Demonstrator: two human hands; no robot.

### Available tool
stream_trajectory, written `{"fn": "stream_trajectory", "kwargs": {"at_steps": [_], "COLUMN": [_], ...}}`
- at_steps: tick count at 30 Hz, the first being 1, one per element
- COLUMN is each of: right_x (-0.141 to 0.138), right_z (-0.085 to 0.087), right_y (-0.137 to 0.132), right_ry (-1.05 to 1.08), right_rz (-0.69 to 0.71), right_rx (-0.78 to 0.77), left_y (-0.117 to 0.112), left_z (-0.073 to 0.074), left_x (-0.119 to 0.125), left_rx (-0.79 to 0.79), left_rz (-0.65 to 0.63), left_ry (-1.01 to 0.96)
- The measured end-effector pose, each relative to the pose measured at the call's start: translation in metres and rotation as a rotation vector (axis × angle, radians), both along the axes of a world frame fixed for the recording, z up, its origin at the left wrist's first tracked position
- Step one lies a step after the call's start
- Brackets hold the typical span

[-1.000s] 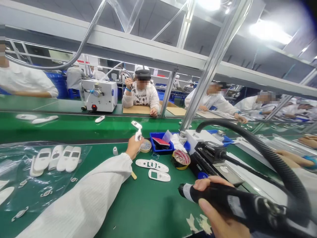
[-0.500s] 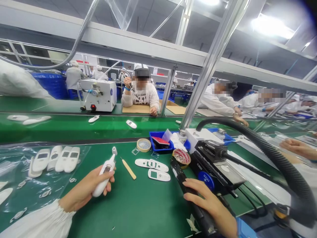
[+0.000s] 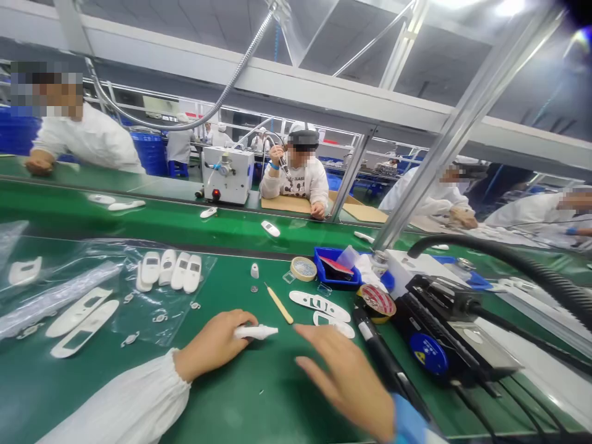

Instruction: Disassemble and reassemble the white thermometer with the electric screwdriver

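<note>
This is a factory room with a long green desk [image 3: 259, 394]. The left hand [image 3: 215, 336] is closed around a white device body [image 3: 255, 332], and it holds this body low above the desk, lying sideways. The right hand [image 3: 345, 382] is open with spread fingers, a little blurred, and it grips nothing. It is just beside two white covers [image 3: 319, 305] and near a black tool [image 3: 377, 342]. Farther up lie a yellow stick [image 3: 279, 303], a tape roll [image 3: 303, 268] and a blue tray [image 3: 335, 268]. On the left, a plastic bag [image 3: 152, 308] has white devices [image 3: 169, 268] on it. A black station [image 3: 444, 320] carries a blue disc [image 3: 429, 354] with a yellow triangle, but I cannot read any words there. A worker [image 3: 303, 182] across the desk wears a shirt with letters, perhaps "CLASS".
</note>
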State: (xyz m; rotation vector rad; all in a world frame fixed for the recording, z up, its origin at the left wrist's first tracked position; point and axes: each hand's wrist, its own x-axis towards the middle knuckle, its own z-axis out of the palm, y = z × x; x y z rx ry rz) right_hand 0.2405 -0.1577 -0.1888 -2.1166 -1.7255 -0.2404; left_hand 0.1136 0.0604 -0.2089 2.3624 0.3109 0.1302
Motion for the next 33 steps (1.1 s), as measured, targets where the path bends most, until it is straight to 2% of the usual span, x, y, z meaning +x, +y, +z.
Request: {"fn": "stream_trajectory", "kwargs": {"at_steps": [3,5,8,11,12,14,16,17,18,20,21,22,23,25,27,29,31,33], "right_x": [-0.023,-0.026,-0.02,-0.013,-0.011,-0.01,-0.009,-0.008,-0.008,-0.006,-0.006,-0.005,-0.004,-0.004,-0.005,-0.006,-0.007,-0.007], "right_z": [-0.014,-0.026,-0.027,-0.004,0.006,0.019,0.017,0.011,0.004,-0.006,-0.006,-0.003,0.002,0.013,0.014,0.004,-0.007,-0.01], "right_y": [0.06,0.083,0.093,0.085,0.081,0.076,0.074,0.075,0.077,0.079,0.079,0.078,0.076,0.073,0.072,0.075,0.081,0.086], "right_ry": [0.036,0.075,0.164,0.174,0.182,0.245,0.316,0.326,0.312,0.252,0.242,0.253,0.281,0.34,0.328,0.276,0.245,0.277], "right_rz": [0.084,0.094,0.034,-0.067,-0.083,-0.106,-0.167,-0.186,-0.189,-0.157,-0.133,-0.117,-0.118,-0.118,-0.143,-0.165,-0.156,-0.142], "right_rx": [-0.121,-0.153,-0.169,-0.163,-0.109,0.113,0.355,0.38,0.313,0.036,-0.084,-0.133,-0.094,0.127,0.27,0.221,0.042,-0.093], "left_y": [0.002,0.008,0.02,0.033,0.036,0.041,0.043,0.043,0.044,0.043,0.042,0.042,0.041,0.04,0.041,0.043,0.044,0.043], "left_z": [-0.005,-0.007,-0.006,0.0,0.001,0.002,0.002,0.001,0.001,0.0,0.0,0.001,0.001,0.002,0.002,0.0,-0.001,-0.002], "left_x": [-0.005,-0.009,-0.013,-0.016,-0.016,-0.016,-0.014,-0.014,-0.013,-0.013,-0.012,-0.012,-0.012,-0.012,-0.011,-0.01,-0.01,-0.011], "left_rx": [-0.056,-0.14,-0.215,-0.269,-0.309,-0.39,-0.429,-0.435,-0.439,-0.445,-0.447,-0.447,-0.446,-0.439,-0.428,-0.416,-0.407,-0.378], "left_rz": [0.004,0.014,0.076,0.231,0.296,0.413,0.486,0.506,0.521,0.536,0.537,0.533,0.527,0.523,0.53,0.543,0.548,0.524], "left_ry": [-0.037,-0.056,-0.156,-0.357,-0.415,-0.49,-0.512,-0.514,-0.516,-0.517,-0.513,-0.506,-0.497,-0.486,-0.491,-0.494,-0.485,-0.472]}}
